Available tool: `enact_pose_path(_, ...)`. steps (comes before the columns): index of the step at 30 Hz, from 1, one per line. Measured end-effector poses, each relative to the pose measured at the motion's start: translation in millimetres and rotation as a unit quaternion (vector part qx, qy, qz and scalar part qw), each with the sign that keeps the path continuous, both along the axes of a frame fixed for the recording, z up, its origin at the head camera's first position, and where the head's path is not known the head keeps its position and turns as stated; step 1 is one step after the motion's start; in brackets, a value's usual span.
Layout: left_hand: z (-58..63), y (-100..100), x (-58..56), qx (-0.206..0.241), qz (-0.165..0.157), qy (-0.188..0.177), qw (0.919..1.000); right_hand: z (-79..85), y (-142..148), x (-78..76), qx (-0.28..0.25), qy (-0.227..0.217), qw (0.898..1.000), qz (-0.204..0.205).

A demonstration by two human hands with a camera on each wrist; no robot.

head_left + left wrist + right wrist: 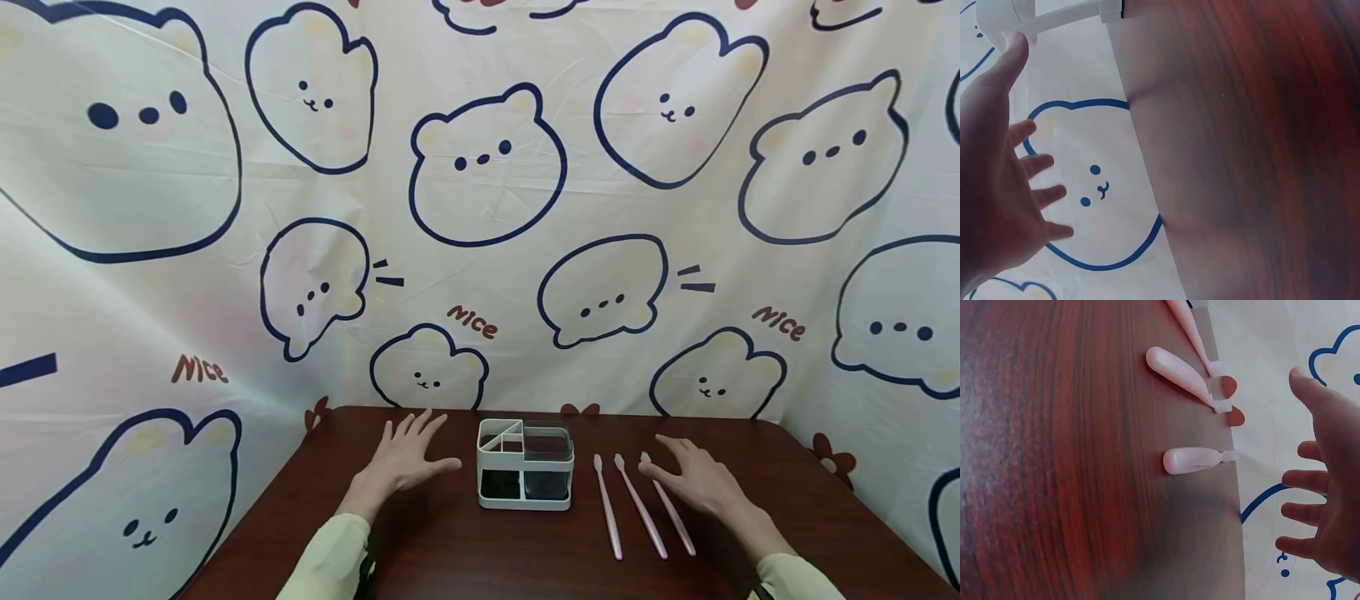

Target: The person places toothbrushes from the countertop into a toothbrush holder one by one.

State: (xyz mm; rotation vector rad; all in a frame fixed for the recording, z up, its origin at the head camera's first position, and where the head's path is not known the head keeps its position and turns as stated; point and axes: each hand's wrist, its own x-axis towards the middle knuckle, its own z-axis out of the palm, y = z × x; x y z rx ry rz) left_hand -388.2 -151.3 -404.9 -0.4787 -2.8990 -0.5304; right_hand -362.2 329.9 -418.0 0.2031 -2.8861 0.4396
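I see the left hand (403, 457) spread wide, left of the white organizer (517, 461) on the surface (442, 554). My right hand (697, 477), also wide, is near three pink toothbrushes (642, 507) right of the organizer.

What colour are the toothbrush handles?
The toothbrush handles are pale pink, seen best in the right wrist view.

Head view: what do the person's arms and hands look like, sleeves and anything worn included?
The left hand and right hand are bare, with no gloves or rings showing. The left sleeve and right sleeve are plain pale yellow-green. Something dark shows beside each cuff, too little visible to identify.
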Motion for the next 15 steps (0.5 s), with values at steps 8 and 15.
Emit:
enact_pose_path(8,2.9,9.1,-0.1,0.032,-0.058,-0.004,0.9978,1.3,-0.1,1.9,-0.043,-0.002,0.999,0.020)
enact_pose_path(15,1.6,21.9,1.7,0.112,-0.078,-0.036,0.9900,-0.9,-1.1,1.4,-0.066,-0.030,0.997,0.019)
